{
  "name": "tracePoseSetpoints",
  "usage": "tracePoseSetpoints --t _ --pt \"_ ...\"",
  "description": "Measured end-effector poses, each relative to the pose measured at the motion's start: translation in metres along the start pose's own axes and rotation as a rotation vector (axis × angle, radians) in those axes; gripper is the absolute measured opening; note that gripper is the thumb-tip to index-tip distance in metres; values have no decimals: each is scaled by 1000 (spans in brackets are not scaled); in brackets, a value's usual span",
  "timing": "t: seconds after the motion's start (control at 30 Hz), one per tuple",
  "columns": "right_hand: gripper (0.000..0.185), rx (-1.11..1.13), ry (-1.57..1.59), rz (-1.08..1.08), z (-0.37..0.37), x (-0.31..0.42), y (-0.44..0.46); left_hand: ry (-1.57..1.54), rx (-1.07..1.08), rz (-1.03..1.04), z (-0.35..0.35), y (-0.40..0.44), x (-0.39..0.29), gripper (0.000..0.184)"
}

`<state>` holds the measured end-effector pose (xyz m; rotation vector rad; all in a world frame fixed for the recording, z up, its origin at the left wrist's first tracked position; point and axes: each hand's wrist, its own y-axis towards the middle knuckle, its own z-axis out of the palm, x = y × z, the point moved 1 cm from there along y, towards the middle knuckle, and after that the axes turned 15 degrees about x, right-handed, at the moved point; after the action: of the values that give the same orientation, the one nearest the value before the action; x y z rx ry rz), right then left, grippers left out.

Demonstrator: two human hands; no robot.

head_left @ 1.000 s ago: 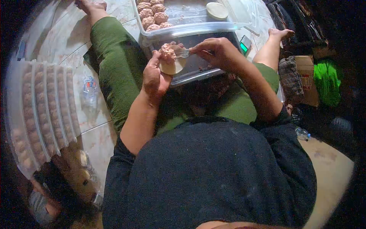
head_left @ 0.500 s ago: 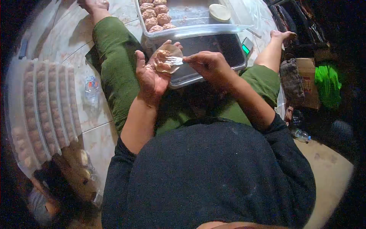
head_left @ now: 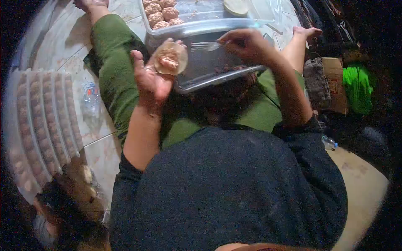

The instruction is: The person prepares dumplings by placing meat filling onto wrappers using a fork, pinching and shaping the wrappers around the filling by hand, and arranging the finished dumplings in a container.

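Note:
My left hand is palm up, with a round dumpling wrapper resting on its palm and fingers. A lump of pinkish minced filling sits in the middle of the wrapper. Held in my right hand, which is blurred, a fork points left over the dark tray. Bits of filling lie along the tray's near side. Beyond it, a clear plastic container holds several meat-filled dumplings on its left and pale round wrappers on its right.
Several clear boxes packed with dumplings stand stacked on the tiled floor at left. A crumpled clear plastic piece lies beside them. To the right are a cardboard box, a bright green bag and a plastic bottle.
My right hand and the fork have moved up and right, off the filling. My left hand with the wrapper has shifted slightly left. The whole view has also shifted a little.

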<state>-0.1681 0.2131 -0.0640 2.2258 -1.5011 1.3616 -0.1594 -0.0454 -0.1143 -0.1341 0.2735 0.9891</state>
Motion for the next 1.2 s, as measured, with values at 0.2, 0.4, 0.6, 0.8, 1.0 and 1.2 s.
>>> tracePoseSetpoints --t 0.2,0.4,0.6,0.8,1.0,1.2 --pt "12 247 -963 312 -34 -67 -13 -6 -13 -19 -5 5 -1 88" --pt "14 193 -849 101 -2 -140 0 -56 -50 -7 -5 7 -4 89" --pt "19 407 -463 459 -8 -47 -13 -63 -17 6 -6 5 -6 89" --pt "18 330 -187 295 -16 -80 -27 -54 -27 -4 -2 7 -4 88" --pt "14 215 -838 432 -9 -70 -27 -41 -44 4 -1 8 0 87" --pt "13 488 -649 450 4 -42 -4 -52 -55 -2 2 10 2 86"
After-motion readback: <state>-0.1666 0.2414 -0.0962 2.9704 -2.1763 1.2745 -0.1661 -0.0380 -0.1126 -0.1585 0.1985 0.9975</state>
